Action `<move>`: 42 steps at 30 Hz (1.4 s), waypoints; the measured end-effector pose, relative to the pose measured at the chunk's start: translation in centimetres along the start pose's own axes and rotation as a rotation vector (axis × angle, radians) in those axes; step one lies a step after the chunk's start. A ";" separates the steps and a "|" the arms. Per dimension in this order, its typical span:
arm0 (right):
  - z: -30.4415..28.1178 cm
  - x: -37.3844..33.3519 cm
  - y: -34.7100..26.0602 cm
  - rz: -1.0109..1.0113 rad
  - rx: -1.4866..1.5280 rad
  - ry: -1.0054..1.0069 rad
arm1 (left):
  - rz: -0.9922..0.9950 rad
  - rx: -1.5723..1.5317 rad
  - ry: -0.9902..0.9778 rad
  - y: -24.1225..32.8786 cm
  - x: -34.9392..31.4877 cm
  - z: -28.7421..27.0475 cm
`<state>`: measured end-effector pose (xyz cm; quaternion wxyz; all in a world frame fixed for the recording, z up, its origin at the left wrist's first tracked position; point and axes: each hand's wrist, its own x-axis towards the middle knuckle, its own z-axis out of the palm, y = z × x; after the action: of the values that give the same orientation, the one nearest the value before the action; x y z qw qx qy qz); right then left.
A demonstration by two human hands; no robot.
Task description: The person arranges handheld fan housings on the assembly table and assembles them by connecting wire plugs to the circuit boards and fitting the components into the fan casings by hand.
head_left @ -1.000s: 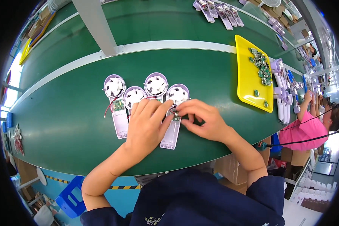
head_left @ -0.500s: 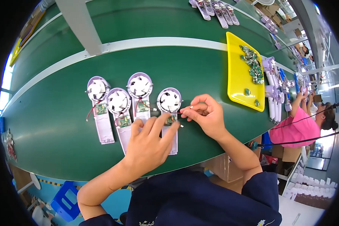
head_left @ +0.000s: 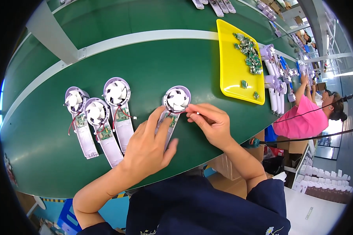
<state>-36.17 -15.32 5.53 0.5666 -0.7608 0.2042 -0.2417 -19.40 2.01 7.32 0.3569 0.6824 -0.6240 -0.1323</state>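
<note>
A lilac handheld-fan half (head_left: 165, 133) with a round head and white fan blades (head_left: 177, 99) lies tilted on the green table in front of me. My left hand (head_left: 147, 143) reaches over its handle, fingers spread, with the index and middle fingertips against it beside a small green circuit board (head_left: 173, 120). This hand hides part of the handle. Just below the fan head, thumb and fingers of my right hand (head_left: 212, 124) pinch a thin red wire (head_left: 179, 112). A small white plug (head_left: 197, 113) pokes out by those fingertips.
Three similar fan halves (head_left: 123, 129) with boards and loose wires lie to the left. A yellow tray (head_left: 229, 74) holding many circuit boards (head_left: 250, 55) stands at the right. Beyond it are more fan parts (head_left: 276, 94) and a person in pink (head_left: 302, 121). A metal frame post (head_left: 53, 33) rises at the far left.
The fan half has shifted right, away from the other three, and now lies tilted. My left fingers have settled lower against it. The whole view has turned somewhat; my right hand keeps the wire pinched.
</note>
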 end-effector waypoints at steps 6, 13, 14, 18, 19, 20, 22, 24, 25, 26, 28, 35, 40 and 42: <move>1.3 -0.9 0.0 0.112 0.152 0.159 | -0.039 0.077 0.043 -0.3 -0.8 0.8; 2.2 0.5 0.7 -0.251 -0.280 0.195 | -0.083 0.112 0.119 -0.7 -1.2 1.3; 2.2 0.8 0.3 -0.277 -0.333 0.192 | -0.090 0.106 0.117 -0.8 -1.2 1.2; 2.5 1.3 -0.3 -0.442 -0.604 0.103 | -0.103 0.030 0.151 -1.0 -1.2 1.1; 2.4 1.4 -0.3 -0.440 -0.608 0.098 | -0.115 0.021 0.140 -1.0 -1.2 1.1; 2.4 1.7 -0.4 -0.516 -0.656 0.112 | -0.129 0.016 0.131 -1.1 -1.4 1.1; 2.3 2.3 -0.6 -0.594 -0.703 0.119 | -0.110 0.010 0.151 -1.3 -1.3 1.1; 1.9 2.8 -0.8 -0.657 -0.751 0.106 | -0.088 0.003 0.172 -1.5 -1.4 1.3; 1.8 3.3 -0.7 -0.682 -0.766 0.095 | -0.097 -0.011 0.173 -1.6 -1.4 1.2; 1.8 3.5 -1.0 -0.683 -0.770 0.092 | -0.102 -0.026 0.172 -1.6 -1.4 1.2; 1.8 3.8 -1.7 -0.619 -0.816 0.059 | -0.101 -0.027 0.168 -1.4 -1.4 1.1; 2.7 5.4 -2.6 -0.653 -0.913 -0.130 | -0.119 -0.088 0.190 -1.6 -1.6 1.3; 3.1 7.0 -4.9 -0.668 -1.051 -0.340 | -0.116 -0.146 0.239 -2.0 -1.5 1.5; 3.0 7.9 -5.0 -0.702 -1.098 -0.394 | -0.117 -0.163 0.266 -2.1 -1.5 1.5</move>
<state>-27.88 -16.28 10.74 0.0131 -0.9891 -0.0686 -0.1293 -19.02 2.90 4.53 0.4823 0.6977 -0.5179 -0.1116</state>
